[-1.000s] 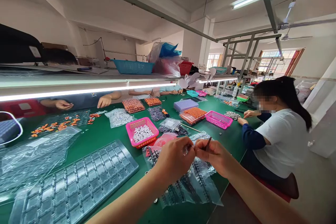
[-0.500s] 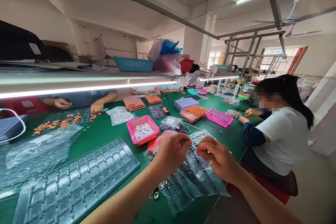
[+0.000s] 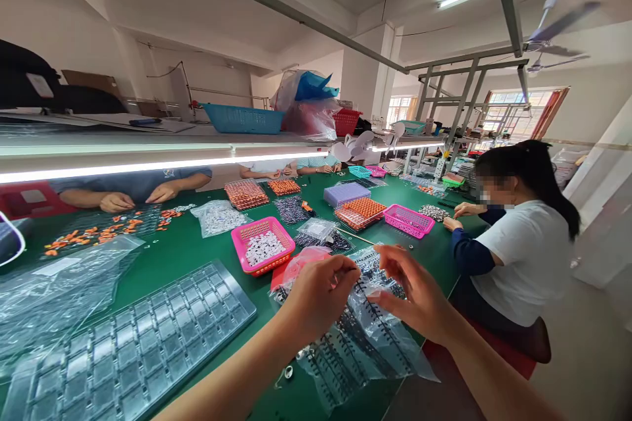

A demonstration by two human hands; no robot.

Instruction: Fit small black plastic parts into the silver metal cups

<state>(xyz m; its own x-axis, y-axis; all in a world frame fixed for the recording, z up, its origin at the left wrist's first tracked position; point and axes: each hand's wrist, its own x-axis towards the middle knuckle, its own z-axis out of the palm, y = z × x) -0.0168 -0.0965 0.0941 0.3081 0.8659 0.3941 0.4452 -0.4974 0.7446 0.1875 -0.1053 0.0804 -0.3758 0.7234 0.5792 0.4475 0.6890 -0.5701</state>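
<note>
My left hand is closed in a pinch above a clear plastic bag; whatever its fingertips hold is too small to make out. Rows of dark, toothed strips show through the bag. To the right, my right hand has its thumb and fingers apart, with nothing visible between them. It hovers over the same bag, close to the left fingertips. A pink basket of small white parts stands beyond my left hand. Small ring-like pieces lie on the green table by my left forearm.
A clear compartment tray lies at left, near plastic bags and loose orange parts. Farther back are a purple stack, orange trays and a magenta basket. A co-worker sits at right; others' hands work across the table.
My right hand has gone from curled fingers to spread ones. My left hand keeps its pinch in nearly the same place. The view has shifted slightly.
</note>
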